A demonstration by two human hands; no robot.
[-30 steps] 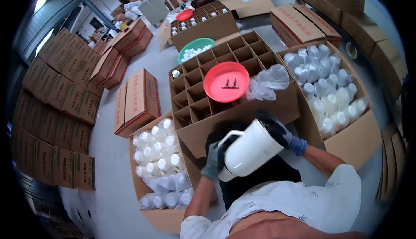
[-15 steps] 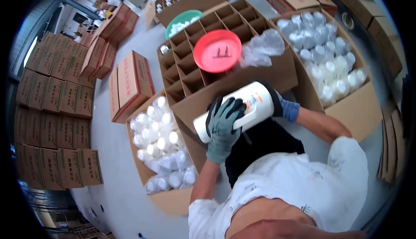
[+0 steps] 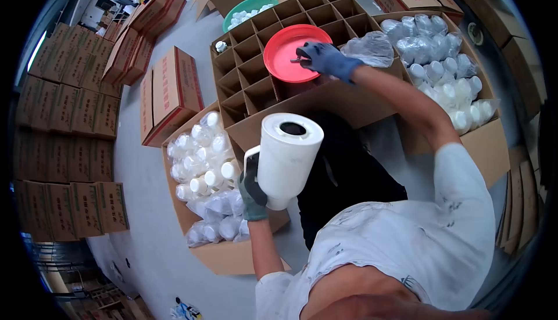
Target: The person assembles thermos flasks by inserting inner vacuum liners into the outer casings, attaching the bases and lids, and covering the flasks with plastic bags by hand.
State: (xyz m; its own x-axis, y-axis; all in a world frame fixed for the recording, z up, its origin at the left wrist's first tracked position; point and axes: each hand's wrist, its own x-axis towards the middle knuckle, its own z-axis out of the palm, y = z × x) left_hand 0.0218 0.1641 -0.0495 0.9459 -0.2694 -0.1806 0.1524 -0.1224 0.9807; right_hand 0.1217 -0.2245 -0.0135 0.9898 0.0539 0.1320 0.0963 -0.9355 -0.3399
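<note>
Early stage, apparently: a lone bottle cap shows in a corner cell of the divider carton; the white jug, dark hole facing up, is outside it, L hand gloved and closed round its handle side. Gloved R hand is over the red basin atop the carton, fingertips at a sm. dark piece; can't tell if closed on it.

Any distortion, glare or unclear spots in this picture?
Head view: fisheye warping bows the stacked cartons at left, corners black; same view: bright strip glaring upper left; head view again: dark bits by the right hand too small to identify.
</note>
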